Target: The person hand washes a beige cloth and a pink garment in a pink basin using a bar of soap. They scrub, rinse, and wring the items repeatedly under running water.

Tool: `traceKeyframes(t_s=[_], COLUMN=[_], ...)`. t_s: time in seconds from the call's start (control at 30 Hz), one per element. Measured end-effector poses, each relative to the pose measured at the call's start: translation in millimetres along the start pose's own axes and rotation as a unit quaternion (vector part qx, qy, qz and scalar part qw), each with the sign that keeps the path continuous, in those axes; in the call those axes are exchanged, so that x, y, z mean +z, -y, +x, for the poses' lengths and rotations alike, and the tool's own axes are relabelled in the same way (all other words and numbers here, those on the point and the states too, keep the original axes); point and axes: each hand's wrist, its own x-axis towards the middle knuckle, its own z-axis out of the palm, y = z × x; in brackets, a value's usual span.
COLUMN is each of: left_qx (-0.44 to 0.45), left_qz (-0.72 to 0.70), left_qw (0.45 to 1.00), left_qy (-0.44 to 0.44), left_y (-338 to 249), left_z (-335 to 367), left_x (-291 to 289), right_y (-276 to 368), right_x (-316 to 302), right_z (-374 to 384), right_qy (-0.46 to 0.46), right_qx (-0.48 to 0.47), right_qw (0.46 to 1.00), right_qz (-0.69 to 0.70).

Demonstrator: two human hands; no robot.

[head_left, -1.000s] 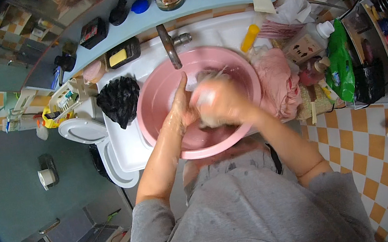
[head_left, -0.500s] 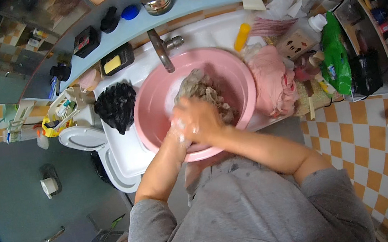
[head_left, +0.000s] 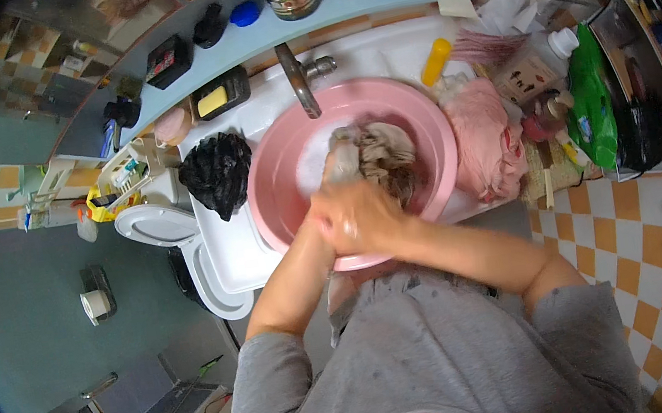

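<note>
A pink basin (head_left: 269, 169) stands in the white sink, with a wet, crumpled grey-beige cloth (head_left: 384, 149) in it and whitish suds beside the cloth. Over the basin's near part my forearms cross. My right hand (head_left: 365, 214) is wrapped round my left wrist, wet and with a little foam on it. Beyond it, my left hand (head_left: 342, 165) reaches toward the cloth; its fingers are smeared by motion, and I cannot tell whether they hold the cloth. The metal faucet (head_left: 298, 81) hangs over the basin's far rim.
A black plastic bag (head_left: 216, 176) lies left of the basin, and a bundled pink cloth (head_left: 488, 140) sits right of it. Behind are a soap dish (head_left: 233, 88) with yellow soap and a yellow tube (head_left: 436, 61). A light-blue shelf (head_left: 251, 41) holds toiletries. A white toilet seat (head_left: 221, 292) is at left.
My right hand has slid back toward me, from my left hand to the wrist. More of the left hand and the cloth now shows. The whole view has shifted slightly.
</note>
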Motion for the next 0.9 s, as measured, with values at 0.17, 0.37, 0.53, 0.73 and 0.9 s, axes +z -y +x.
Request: traceKeyframes(t_s=[0.17,0.37,0.53,0.73,0.9], left_qx=[0.045,0.141,0.095,0.128,0.13], left_qz=[0.045,-0.272,0.065,0.083,0.189], left_qw=[0.988,0.929,0.992,0.988,0.967], left_qy=[-0.139,0.208,-0.052,-0.022,-0.111], left_y=[19,29,7,-5,-13], left_z=[-32,35,-45,-45,-23], left_x=[33,-44,19,33,4], right_y=[-65,-20,-137,-216,-144], right_x=[-19,9,-30,-12,-59], right_z=[48,19,43,-6,15], right_qy=[-0.089,-0.023,-0.069,-0.004,0.022], right_qx=[0.216,0.089,0.39,0.527,0.489], right_qw=[0.963,0.988,0.918,0.711,0.728], right_qz=[-0.134,-0.121,-0.017,0.466,0.48])
